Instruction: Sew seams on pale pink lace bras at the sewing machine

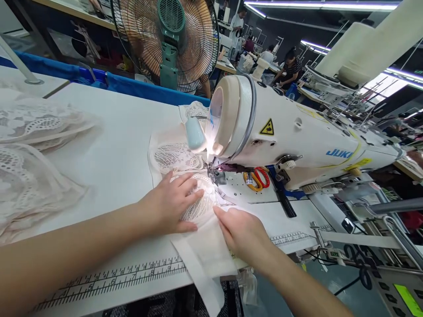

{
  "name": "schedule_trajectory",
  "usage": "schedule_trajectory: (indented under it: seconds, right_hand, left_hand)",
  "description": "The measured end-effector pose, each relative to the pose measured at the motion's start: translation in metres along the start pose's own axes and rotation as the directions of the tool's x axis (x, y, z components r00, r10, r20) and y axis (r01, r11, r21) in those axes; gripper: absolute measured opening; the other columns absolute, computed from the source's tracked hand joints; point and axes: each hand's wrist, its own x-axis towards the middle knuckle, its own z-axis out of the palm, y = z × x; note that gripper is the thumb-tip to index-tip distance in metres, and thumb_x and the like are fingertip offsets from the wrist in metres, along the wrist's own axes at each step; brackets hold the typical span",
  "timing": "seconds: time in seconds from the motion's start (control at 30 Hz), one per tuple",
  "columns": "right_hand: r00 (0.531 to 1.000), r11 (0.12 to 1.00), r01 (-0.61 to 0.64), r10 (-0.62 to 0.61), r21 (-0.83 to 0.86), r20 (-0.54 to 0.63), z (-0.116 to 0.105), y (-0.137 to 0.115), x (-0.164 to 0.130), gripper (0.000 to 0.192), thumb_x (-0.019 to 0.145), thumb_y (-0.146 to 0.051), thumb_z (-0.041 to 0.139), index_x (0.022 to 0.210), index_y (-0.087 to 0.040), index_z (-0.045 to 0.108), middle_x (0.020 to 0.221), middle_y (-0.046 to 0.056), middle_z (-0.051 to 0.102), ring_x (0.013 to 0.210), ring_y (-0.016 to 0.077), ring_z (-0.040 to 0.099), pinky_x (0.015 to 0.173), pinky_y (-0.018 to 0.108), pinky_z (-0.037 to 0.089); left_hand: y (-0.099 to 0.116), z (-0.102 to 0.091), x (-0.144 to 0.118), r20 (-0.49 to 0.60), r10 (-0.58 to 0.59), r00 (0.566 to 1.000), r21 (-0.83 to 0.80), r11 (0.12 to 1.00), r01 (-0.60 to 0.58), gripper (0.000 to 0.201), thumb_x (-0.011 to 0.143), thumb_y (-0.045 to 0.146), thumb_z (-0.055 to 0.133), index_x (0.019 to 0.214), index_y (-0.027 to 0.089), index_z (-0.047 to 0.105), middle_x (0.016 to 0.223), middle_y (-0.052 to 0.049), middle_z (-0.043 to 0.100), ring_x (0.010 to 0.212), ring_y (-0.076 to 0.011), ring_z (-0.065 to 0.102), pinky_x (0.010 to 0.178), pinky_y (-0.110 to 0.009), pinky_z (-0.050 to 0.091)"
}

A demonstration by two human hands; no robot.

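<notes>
The left hand (pixel 175 204) lies palm down on the lace (pixel 178 157), fingers spread apart and pressing it flat rather than gripping it. The lace is on the white table (pixel 115 141), its inner part reaching under the foot (pixel 211 171) of the sewing machine (pixel 287 127). The right hand (pixel 244 233) is curled at the near right edge of the same piece, forefinger tip touching it just below the foot; whether thumb and finger are clamped on the cloth cannot be told. A plain strip (pixel 200 279) hangs from the piece over the table's front edge, crossing the printed ruler (pixel 132 277). A pale blue lamp (pixel 194 134) sits beside the lit needle area. Scissors (pixel 249 178) with orange and red handles lie right of the foot, near a black handle (pixel 287 204). More lace pieces (pixel 33 185) rest at left, well apart from both hands, and a fan (pixel 170 26) stands beyond the table.
</notes>
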Motion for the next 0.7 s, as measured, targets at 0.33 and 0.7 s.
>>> schedule_trajectory:
  seconds: [0.33,0.7]
  right_hand:
    - [0.999,0.999,-0.036,0.036,-0.032,0.011,-0.01,0.004,0.017,0.052,0.089,-0.018,0.041,0.14,-0.025,0.047,0.092,0.007,0.071,0.083,0.0213,0.064,0.057,0.029,0.036]
    - [0.989,0.992,-0.098,0.105,-0.077,0.103,-0.026,-0.002,0.033,0.053,0.091,-0.019,0.037,0.142,-0.025,0.043,0.096,0.006,0.074,0.081,0.0225,0.067,0.052,0.03,0.033]
  left_hand:
    - [-0.009,-0.007,0.012,0.043,-0.06,0.997,-0.036,0.997,0.061,0.07,0.074,0.058,0.065,0.129,0.016,0.056,0.134,-0.022,0.052,0.133,-0.0432,0.036,0.105,-0.068,0.025]
    - [-0.004,-0.025,0.017,0.178,-0.239,0.955,0.011,0.97,0.241,0.07,0.079,0.051,0.063,0.136,0.014,0.05,0.148,-0.025,0.037,0.14,-0.0453,0.023,0.104,-0.072,0.023]
